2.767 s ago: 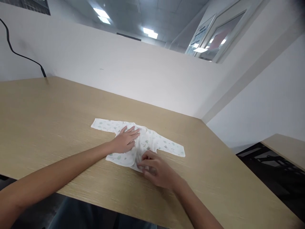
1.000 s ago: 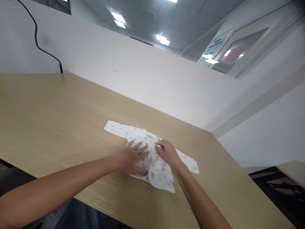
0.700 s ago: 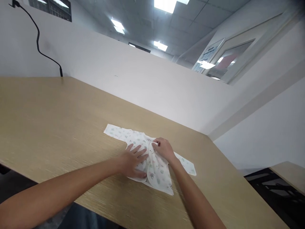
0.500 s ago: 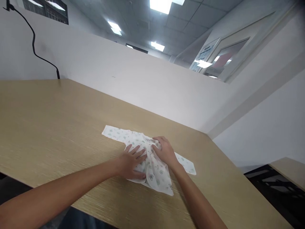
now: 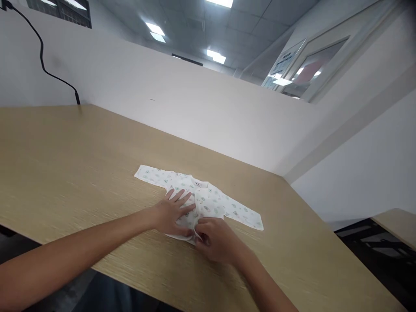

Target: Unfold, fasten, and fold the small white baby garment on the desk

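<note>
A small white baby shirt [image 5: 211, 201] with a green and grey print lies spread on the table, both long sleeves stretched out to the sides and its neckline facing away from me. My left hand [image 5: 173, 214] rests flat on the shirt's left front, fingers spread. At the lower front edge my right hand [image 5: 214, 240] is closed, its fingers pinching the shirt's fabric near the front opening. That hand covers the lower right part of the shirt.
The wooden table [image 5: 107, 151] reaches back to a white partition [image 5: 195, 112]. A black flexible cable [image 5: 43, 60] rises at the far left. Beyond the table's right edge stands a dark item with a light top [image 5: 396, 223].
My right hand has moved from the neckline down to the lower front edge and closed on the fabric. The right sleeve and shoulder now show. My left hand stays flat on the shirt.
</note>
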{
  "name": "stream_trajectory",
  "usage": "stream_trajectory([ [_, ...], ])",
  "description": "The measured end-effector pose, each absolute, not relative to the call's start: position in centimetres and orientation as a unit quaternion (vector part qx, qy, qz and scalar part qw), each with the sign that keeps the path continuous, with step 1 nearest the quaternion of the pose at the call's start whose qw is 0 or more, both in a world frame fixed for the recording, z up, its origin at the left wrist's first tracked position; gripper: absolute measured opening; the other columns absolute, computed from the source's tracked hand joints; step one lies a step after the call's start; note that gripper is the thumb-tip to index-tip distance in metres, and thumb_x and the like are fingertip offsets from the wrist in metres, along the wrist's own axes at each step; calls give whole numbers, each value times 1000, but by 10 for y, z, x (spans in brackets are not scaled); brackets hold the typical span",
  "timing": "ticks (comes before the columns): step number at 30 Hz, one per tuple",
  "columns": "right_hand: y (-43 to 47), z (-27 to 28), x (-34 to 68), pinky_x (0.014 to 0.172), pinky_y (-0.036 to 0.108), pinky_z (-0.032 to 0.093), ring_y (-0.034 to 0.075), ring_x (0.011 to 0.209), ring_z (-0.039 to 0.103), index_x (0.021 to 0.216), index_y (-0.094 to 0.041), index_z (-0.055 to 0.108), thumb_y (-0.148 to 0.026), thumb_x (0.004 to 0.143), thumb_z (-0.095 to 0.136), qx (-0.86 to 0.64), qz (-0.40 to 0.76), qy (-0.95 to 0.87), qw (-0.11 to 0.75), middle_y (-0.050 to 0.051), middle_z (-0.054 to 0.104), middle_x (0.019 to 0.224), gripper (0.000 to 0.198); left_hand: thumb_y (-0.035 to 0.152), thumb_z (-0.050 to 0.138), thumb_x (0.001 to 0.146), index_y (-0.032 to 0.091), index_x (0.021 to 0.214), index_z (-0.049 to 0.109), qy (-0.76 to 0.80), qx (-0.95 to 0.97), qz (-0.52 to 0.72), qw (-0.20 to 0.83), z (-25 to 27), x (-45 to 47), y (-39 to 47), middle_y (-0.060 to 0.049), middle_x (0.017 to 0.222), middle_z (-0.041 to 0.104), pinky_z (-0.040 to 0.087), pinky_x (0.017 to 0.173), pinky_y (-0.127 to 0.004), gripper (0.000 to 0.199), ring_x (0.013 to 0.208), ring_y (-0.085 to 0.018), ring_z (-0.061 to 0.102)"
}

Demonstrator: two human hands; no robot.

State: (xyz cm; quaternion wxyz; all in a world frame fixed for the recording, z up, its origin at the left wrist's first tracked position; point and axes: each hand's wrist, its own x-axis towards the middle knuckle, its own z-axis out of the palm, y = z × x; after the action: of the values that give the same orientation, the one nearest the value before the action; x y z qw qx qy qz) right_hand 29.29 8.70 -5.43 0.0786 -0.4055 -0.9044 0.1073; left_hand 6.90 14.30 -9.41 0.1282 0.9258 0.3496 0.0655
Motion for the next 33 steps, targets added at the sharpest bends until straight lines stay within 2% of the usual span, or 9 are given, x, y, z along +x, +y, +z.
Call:
stream_trajectory([
  [5, 85, -44, 295, 59, 23, 32, 9, 58, 46, 60, -17, 55, -16, 76, 65, -380, 158, -905, 110, -2, 59, 63, 19, 86, 37, 84, 27, 160, 27, 357, 923, 64, 129, -91, 68, 142, -11, 169, 6, 6, 123, -64, 96, 156, -40, 0],
  [7, 87, -40, 299, 60, 22, 36, 10, 59, 50, 64, -18, 61, -23, 84, 65, -365, 202, -899, 133, -2, 61, 65, 21, 84, 41, 85, 27, 156, 38, 350, 925, 90, 120, -85, 69, 141, -10, 168, 16, 7, 124, -62, 90, 156, -39, 8],
  [10, 102, -41, 303, 61, 24, 39, 11, 60, 51, 65, -18, 61, -29, 96, 53, -411, 190, -866, 211, 0, 61, 64, 34, 70, 35, 97, 29, 141, 58, 365, 907, 170, 123, -79, 74, 143, -5, 164, 33, 15, 126, -55, 65, 154, -31, 24],
  [12, 117, -49, 304, 68, 27, 45, 14, 69, 58, 75, -18, 65, -27, 99, 47, -460, 150, -829, 281, 2, 66, 74, 31, 59, 26, 104, 27, 138, 60, 398, 880, 222, 133, -79, 80, 145, -5, 162, 38, 22, 125, -50, 58, 152, -26, 31],
  [14, 132, -63, 303, 84, 32, 51, 19, 91, 65, 99, -18, 70, -25, 98, 45, -489, 111, -803, 321, 7, 73, 98, 26, 52, 25, 105, 23, 144, 54, 422, 864, 244, 123, -85, 87, 148, -8, 162, 37, 24, 125, -48, 57, 152, -25, 31],
  [18, 150, -97, 301, 116, 46, 38, 29, 138, 48, 139, -5, 55, -26, 98, 43, -502, 38, -830, 242, 21, 54, 146, 48, 53, 33, 102, 20, 155, 38, 431, 879, 190, 68, -104, 94, 154, -10, 167, 22, 21, 125, -54, 63, 155, -31, 20],
  [21, 151, -110, 303, 122, 50, 29, 30, 150, 33, 151, -5, 43, -32, 103, 36, -509, 11, -846, 159, 18, 36, 160, 56, 60, 30, 102, 24, 159, 31, 431, 889, 143, 57, -111, 94, 157, -7, 168, 18, 18, 125, -57, 67, 156, -33, 15],
  [27, 145, -107, 308, 122, 59, 22, 32, 154, 21, 157, -15, 37, -43, 104, 37, -561, -9, -822, 101, 12, 25, 165, 60, 67, 23, 100, 27, 159, 30, 431, 891, 130, 51, -112, 88, 159, -6, 168, 21, 17, 125, -56, 71, 156, -30, 16],
  [33, 149, -107, 313, 123, 50, 29, 28, 149, 36, 151, -7, 45, -39, 101, 43, -551, -35, -801, 232, 16, 44, 156, 60, 63, 26, 101, 19, 157, 34, 430, 887, 168, 33, -112, 86, 164, -12, 166, 25, 22, 125, -55, 72, 155, -31, 19],
])
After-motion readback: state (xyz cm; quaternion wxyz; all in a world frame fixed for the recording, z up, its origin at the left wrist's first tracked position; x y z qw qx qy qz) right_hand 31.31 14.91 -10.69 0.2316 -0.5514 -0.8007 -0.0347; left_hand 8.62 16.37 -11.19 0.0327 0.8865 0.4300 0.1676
